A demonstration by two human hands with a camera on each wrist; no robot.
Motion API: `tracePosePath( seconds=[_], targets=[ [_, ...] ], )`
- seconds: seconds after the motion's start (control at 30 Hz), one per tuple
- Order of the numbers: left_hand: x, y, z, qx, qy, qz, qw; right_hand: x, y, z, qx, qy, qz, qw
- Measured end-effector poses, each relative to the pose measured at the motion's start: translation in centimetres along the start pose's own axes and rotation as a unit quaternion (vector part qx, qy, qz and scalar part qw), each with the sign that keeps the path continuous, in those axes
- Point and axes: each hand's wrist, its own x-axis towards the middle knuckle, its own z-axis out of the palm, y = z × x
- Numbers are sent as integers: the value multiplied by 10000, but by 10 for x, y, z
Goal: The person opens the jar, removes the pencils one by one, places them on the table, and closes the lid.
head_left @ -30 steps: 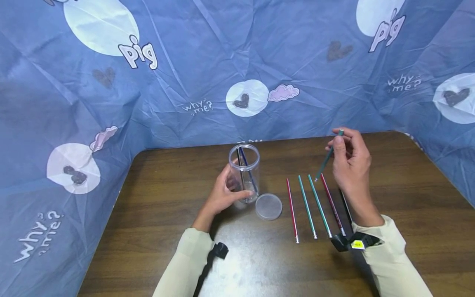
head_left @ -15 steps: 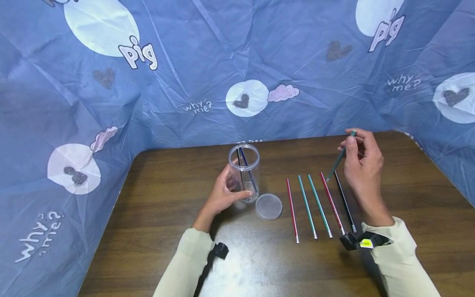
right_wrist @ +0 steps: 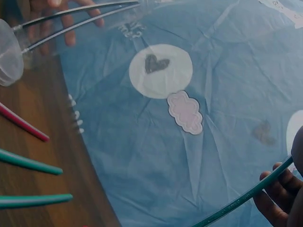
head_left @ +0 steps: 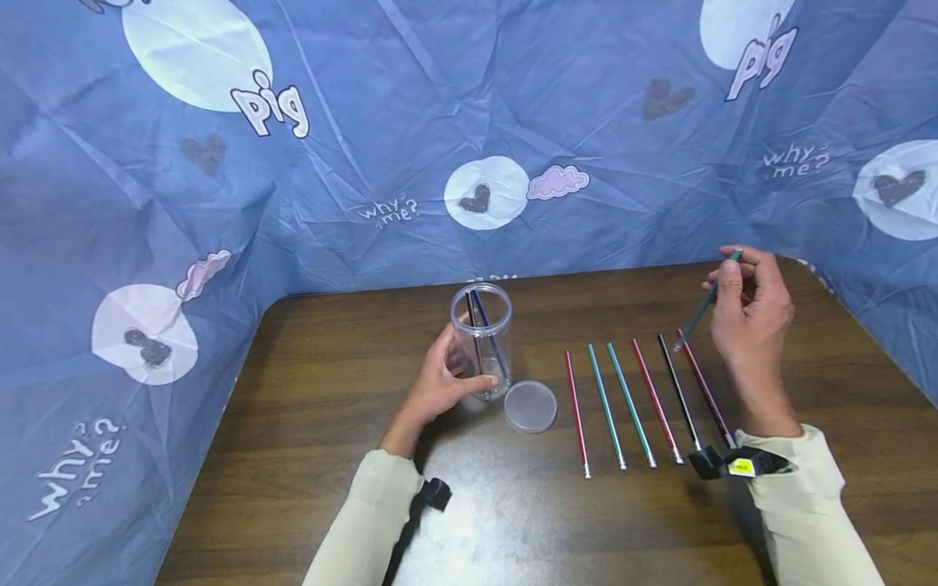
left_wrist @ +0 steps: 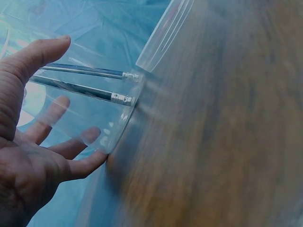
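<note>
In the head view, my left hand (head_left: 436, 389) is curled round the side of a clear plastic jar (head_left: 485, 332) that stands upright without its lid. Two pencils lean inside it, one black and one blue; the left wrist view shows their eraser ends (left_wrist: 122, 99) at the jar's bottom. My right hand (head_left: 756, 325) pinches a green pencil (head_left: 701, 311) between thumb and fingers, raised at the right above the table. Its eraser end points down toward a dark red pencil (head_left: 707, 391). A clear round lid (head_left: 531, 407) lies flat beside the jar.
Several more pencils lie in a row on the wooden table (head_left: 293, 456): a red pencil (head_left: 577, 415), a green pencil (head_left: 607, 407), another green one, another red one and a black pencil (head_left: 679, 391). A blue printed cloth (head_left: 330, 163) hangs behind the table.
My right hand has moved to the right with the green pencil, past the second red and the black pencil, uncovering the dark red one. My left hand and the jar have stayed in place.
</note>
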Motion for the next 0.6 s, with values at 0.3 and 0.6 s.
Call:
tracePosePath(
  seconds=[0.3,0.6],
  targets=[
    [0,0,0,27,-32,-40,10000,13,11,-23,-390,-55,-78,9992],
    [0,0,1,45,-9,-51,10000,19,18,-38,-647,84,-40,9979]
  ],
)
